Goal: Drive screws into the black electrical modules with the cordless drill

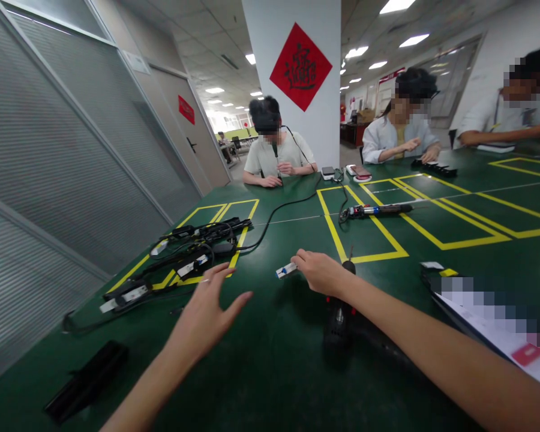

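My right hand (317, 271) pinches one end of a small white and blue piece (287, 270), holding it above the green table (270, 372). To its left, my left hand (211, 303) is raised with thumb and fingers apart and nothing in it. Just beyond the left fingertips lies a bundle of black devices and cables (198, 240), with a white-labelled black device (130, 295) at its near end. Beneath my right wrist is a black power drill (339, 324), partly hidden by the forearm.
A black case (87, 381) lies at the near left. Yellow tape rectangles (405, 257) mark the table. One holds part of a black tool with a cable (378, 210). Papers (481, 324) lie at right. Three people (279, 156) sit across the table, and a cable (274, 210) crosses it.
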`<state>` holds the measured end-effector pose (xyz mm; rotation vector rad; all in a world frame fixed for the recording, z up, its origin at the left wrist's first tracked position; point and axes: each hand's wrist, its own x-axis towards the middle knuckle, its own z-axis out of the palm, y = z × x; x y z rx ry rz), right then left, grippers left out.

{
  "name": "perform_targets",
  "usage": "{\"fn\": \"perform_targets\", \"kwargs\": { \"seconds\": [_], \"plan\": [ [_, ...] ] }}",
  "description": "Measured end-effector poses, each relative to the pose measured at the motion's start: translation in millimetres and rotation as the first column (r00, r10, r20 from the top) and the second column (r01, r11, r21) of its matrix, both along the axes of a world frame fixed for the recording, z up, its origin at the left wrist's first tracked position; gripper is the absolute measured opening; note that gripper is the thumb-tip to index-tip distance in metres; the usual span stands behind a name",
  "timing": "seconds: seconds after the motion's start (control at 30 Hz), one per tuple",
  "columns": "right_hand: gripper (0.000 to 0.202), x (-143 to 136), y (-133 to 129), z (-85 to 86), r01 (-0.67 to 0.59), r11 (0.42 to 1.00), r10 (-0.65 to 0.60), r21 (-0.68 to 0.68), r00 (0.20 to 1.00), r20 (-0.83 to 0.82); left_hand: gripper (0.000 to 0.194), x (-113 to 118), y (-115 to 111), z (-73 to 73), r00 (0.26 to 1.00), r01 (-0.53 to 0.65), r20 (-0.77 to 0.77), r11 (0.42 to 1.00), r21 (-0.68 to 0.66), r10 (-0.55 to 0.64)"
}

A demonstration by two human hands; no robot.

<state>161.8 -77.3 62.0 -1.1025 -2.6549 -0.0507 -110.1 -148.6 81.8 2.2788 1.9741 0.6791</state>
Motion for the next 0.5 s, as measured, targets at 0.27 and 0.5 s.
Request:
{"fn": "perform_targets", "kwargs": {
  "seconds": [0.27,0.5],
  "plan": [
    [0.03,0.0,1.0,-1.6,0.001,0.999,-0.001,0.038,1.0,0.013,0.031,114.2,66.6,-26.5,0.945,0.142,-0.256,0.959,-0.246,-0.205],
    [0.03,2.6,1.6,-3.1,0.056,0.998,-0.055,0.02,0.998,-0.01,0.039,3.0,43.9,15.4,0.98,-0.02,-0.197,0.96,-0.279,-0.037]
  ]
}}
